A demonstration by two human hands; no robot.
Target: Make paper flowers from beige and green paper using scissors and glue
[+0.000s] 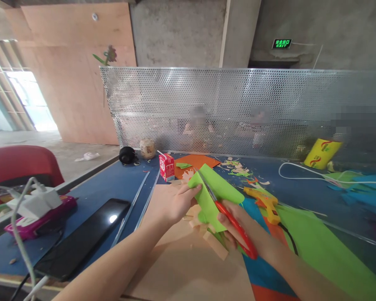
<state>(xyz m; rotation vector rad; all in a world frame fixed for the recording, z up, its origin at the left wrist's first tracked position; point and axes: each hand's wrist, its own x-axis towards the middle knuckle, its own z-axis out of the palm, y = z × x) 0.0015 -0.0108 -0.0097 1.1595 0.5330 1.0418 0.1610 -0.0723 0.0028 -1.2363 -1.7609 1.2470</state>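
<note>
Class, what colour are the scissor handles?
The scissor handles are red, shown best in the head view.

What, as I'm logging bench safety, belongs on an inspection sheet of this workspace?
Surface: blue table, partly covered by coloured sheets.
Job's things: green paper, red-handled scissors with blades across it.
Clutter: phone, drink carton, glue gun, scattered paper scraps.
Hands: left hand holds the green paper; right hand holds the red-handled scissors.
Cables: white cable at left, black cord from the glue gun.
Surroundings: perforated screen, red chair, lit exit sign.
</note>
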